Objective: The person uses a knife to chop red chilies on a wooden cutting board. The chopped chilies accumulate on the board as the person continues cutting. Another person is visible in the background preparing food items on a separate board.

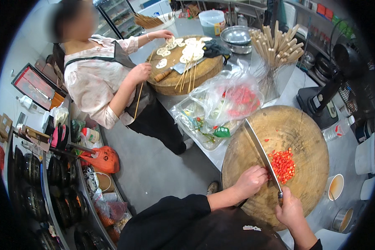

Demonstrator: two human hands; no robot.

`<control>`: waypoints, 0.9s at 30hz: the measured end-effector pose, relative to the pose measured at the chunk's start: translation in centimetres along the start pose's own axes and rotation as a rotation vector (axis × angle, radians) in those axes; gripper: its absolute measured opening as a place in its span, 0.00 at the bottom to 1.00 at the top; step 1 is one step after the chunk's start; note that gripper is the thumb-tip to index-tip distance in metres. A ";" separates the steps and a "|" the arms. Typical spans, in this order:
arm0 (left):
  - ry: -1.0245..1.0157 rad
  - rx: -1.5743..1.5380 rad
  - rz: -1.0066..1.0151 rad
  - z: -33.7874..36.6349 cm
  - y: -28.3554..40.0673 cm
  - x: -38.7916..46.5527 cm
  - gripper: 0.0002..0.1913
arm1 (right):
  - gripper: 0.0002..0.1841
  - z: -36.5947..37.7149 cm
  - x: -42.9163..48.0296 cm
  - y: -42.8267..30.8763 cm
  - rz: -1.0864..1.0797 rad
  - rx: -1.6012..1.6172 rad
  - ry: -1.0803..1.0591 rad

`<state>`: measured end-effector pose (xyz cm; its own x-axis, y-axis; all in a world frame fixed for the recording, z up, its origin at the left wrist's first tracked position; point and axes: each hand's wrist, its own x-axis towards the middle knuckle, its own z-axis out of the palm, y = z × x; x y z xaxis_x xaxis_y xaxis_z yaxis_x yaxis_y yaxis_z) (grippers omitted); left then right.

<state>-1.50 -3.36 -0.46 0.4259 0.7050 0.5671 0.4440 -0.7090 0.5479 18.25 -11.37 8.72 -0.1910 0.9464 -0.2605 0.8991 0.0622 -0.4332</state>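
My right hand (290, 207) grips the handle of a cleaver (258, 145), whose long blade stands on edge across a round wooden chopping block (307, 134). My left hand (252, 182) is on the block to the left of the blade, fingers curled up against it. A sliver of red chili shows at the fingertips; the rest is hidden by the hand and blade. Right of the blade lies a pile of chopped red chili (283, 165), with a few stray bits above it. A clear tray (211, 145) beyond the block holds chili stems and a green tag.
A plastic bag of red chilies (240, 98) rests on the tray. Across the counter, a co-worker handles skewers and lotus root slices (192, 50) at another block (175, 86). A kitchen scale (318, 106), water bottle (339, 128) and paper cup (335, 187) stand right.
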 end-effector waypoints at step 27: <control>-0.013 -0.007 0.115 0.7 -0.9 1.3 0.11 | 0.28 -1.6 -3.6 1.0 0.090 0.009 0.184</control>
<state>-0.78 -1.81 -0.65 0.4838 0.6189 0.6189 0.3860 -0.7855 0.4838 20.48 -14.19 10.63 -0.0345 0.9900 -0.1367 0.9057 -0.0269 -0.4230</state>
